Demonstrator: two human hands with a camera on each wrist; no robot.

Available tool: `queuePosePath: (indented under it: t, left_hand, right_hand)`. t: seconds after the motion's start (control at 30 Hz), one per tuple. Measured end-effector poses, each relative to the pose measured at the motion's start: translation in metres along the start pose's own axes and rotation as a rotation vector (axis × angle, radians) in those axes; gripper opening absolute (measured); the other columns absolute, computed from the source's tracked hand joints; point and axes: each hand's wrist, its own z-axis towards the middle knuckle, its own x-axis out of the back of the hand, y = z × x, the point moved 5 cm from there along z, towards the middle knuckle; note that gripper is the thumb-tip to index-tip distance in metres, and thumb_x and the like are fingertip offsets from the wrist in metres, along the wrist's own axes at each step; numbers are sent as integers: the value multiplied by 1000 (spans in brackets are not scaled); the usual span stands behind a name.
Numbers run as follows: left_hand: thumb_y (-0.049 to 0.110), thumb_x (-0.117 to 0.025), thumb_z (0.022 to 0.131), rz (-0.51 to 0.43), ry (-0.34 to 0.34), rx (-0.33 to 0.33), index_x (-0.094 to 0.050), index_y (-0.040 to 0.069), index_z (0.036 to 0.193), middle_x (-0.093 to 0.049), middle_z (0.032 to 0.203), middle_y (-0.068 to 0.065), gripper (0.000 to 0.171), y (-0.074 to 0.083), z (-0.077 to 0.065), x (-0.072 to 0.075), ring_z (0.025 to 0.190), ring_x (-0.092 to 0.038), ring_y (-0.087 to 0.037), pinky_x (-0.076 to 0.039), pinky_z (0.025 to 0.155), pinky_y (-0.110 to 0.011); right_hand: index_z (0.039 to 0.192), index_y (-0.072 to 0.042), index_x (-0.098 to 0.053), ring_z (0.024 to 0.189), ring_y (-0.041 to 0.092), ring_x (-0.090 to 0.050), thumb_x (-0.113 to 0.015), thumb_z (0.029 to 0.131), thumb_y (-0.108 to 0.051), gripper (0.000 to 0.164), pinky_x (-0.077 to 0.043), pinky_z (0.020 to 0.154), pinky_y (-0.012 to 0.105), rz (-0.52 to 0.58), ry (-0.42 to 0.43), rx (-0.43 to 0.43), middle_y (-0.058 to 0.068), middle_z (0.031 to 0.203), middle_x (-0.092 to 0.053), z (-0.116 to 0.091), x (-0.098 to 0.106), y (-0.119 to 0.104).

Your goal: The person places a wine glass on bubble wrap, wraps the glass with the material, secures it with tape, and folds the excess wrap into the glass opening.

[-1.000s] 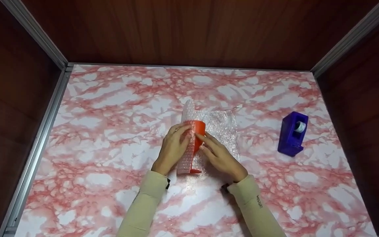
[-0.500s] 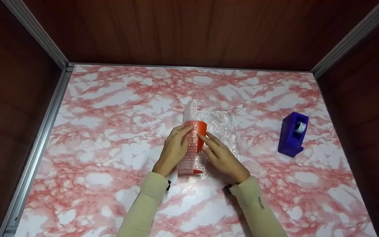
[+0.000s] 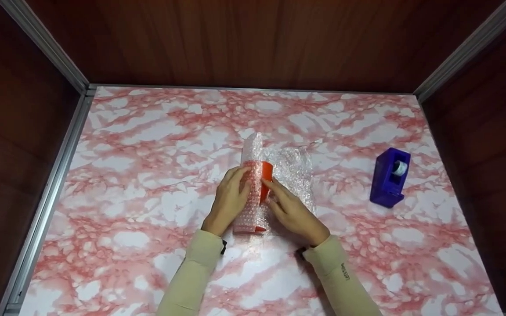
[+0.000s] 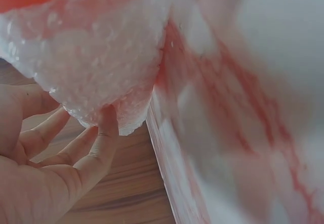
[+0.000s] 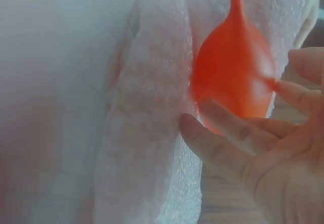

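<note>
A sheet of bubble wrap (image 3: 292, 166) lies on the table, its left part folded up and over an orange spoon-shaped utensil (image 3: 267, 170). In the right wrist view the orange utensil (image 5: 230, 77) shows a broad rounded head and a thin neck. My left hand (image 3: 228, 197) holds the folded flap against it from the left; in the left wrist view its fingers bend onto the edge of the bubble wrap (image 4: 91, 77). From the right, my right hand (image 3: 294, 215) touches the utensil's head with nearly straight fingers. Most of the handle is hidden under the flap.
A purple tape dispenser (image 3: 389, 177) with a roll of tape stands to the right of the bubble wrap. The table (image 3: 156, 131) has a red and white marbled surface. Dark wooden panels (image 3: 253, 44) and metal rails (image 3: 53, 48) bound it at the back and sides.
The folded flap of bubble wrap has come slightly further right over the orange utensil, covering more of its handle. Both hands have stayed in nearly the same place.
</note>
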Motion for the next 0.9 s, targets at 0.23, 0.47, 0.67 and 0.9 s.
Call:
queuePosePath:
  t: [0.23,0.47,0.67,0.9]
  left_hand:
    - [5,-66,95,-25,15,-48,-65,1,127,-59,127,-18,32,4,-1,-1,118,-58,-31,-46,100,-41]
    - [2,-61,96,-61,44,-62,-67,1,125,-59,130,-17,29,3,-2,-2,102,-60,-25,-51,85,-38]
    - [12,-61,99,-55,-19,9,-65,9,134,-54,138,-20,35,-1,-2,-5,118,-57,-32,-47,96,-47]
    - [15,-61,101,-64,-42,6,-63,8,135,-57,137,-15,35,0,-2,-3,127,-53,-29,-42,105,-43]
  right_hand:
    - [152,-14,-46,132,38,-47,-58,100,-3,55,-43,104,45,-36,102,96,21,151,-42,0,7,-3]
    - [153,-13,-44,135,32,-45,-57,100,-3,56,-44,103,43,-26,88,70,16,154,-39,-4,9,0]
    - [157,-16,-36,140,30,-38,-57,96,4,67,-36,110,44,-36,51,13,15,159,-32,-7,7,2]
    - [159,-14,-28,141,34,-36,-57,94,5,74,-33,112,45,-40,18,14,18,160,-28,-7,0,1]
